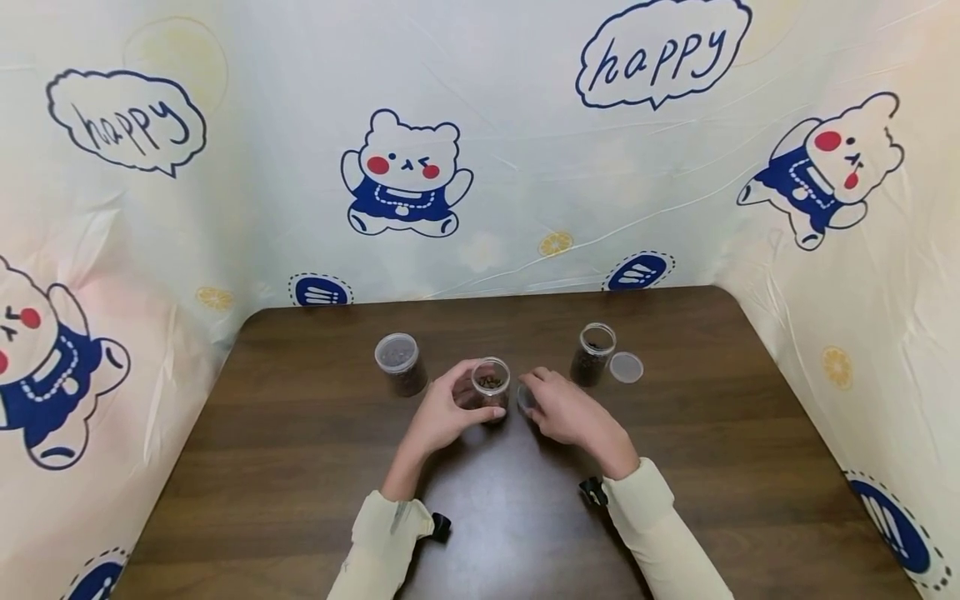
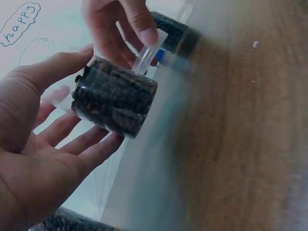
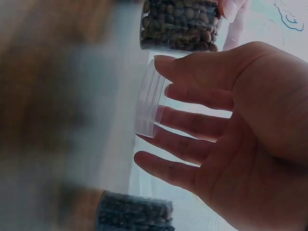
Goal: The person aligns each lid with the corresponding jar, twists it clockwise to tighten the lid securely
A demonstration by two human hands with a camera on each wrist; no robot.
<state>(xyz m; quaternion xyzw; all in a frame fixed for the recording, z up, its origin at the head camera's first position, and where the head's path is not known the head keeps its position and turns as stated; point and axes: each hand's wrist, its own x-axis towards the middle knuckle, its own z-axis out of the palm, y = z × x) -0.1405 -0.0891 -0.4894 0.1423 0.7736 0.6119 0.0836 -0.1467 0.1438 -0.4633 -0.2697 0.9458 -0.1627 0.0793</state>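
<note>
My left hand (image 1: 442,412) holds a clear jar (image 2: 115,98) of brown beans near the middle of the table, thumb on the near side and fingers around the far side. The jar's mouth faces up, uncovered, with the beans showing inside. Just to its right, my right hand (image 1: 566,408) pinches a clear round lid (image 3: 148,103) by its rim, low over the tabletop. In the right wrist view the thumb is at one edge of this lid and fingertips lie along its inner side.
Left of the hands stands a lidded jar (image 1: 405,371) with dark contents. An uncovered jar (image 1: 588,367) of dark contents stands at right, a loose lid (image 1: 626,367) lying beside it. Behind the brown wooden table (image 1: 300,467) hangs a printed curtain (image 1: 525,183).
</note>
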